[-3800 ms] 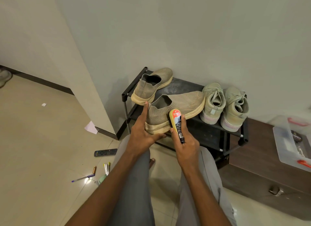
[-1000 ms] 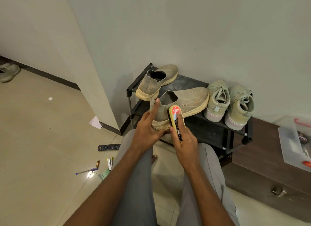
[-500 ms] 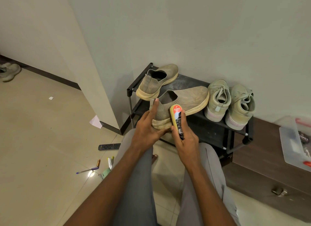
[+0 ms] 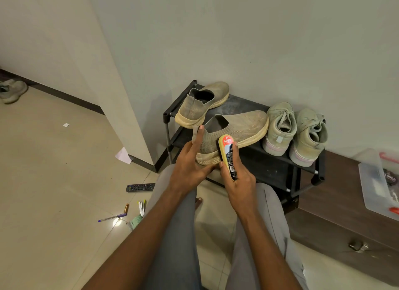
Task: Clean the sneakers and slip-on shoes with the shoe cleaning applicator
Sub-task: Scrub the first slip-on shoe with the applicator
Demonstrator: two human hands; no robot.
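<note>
We braced the slip-on (image 4: pixel 235 132) at its heel with our left hand (image 4: pixel 190 162) so it sat steady on the rack (image 4: pixel 280 170) while our right hand (image 4: pixel 239 181), fingers curled around the applicator (image 4: pixel 227 153), pressed it to the side.

On the shoe rack (image 4: pixel 280 168), one slip-on shoe (image 4: pixel 203 105) sits at the back left corner, and a second slip-on shoe (image 4: pixel 235 129) lies in front of it across the front edge. The pair of sneakers (image 4: pixel 295 132) stands side by side at the right end. Left of the rack, a remote (image 4: pixel 140 187), a pen (image 4: pixel 112 217) and a battery (image 4: pixel 126 208) lie on the floor (image 4: pixel 54 181), and a cabinet (image 4: pixel 345 214) at the rack's right carries a plastic box (image 4: pixel 375 181).
</note>
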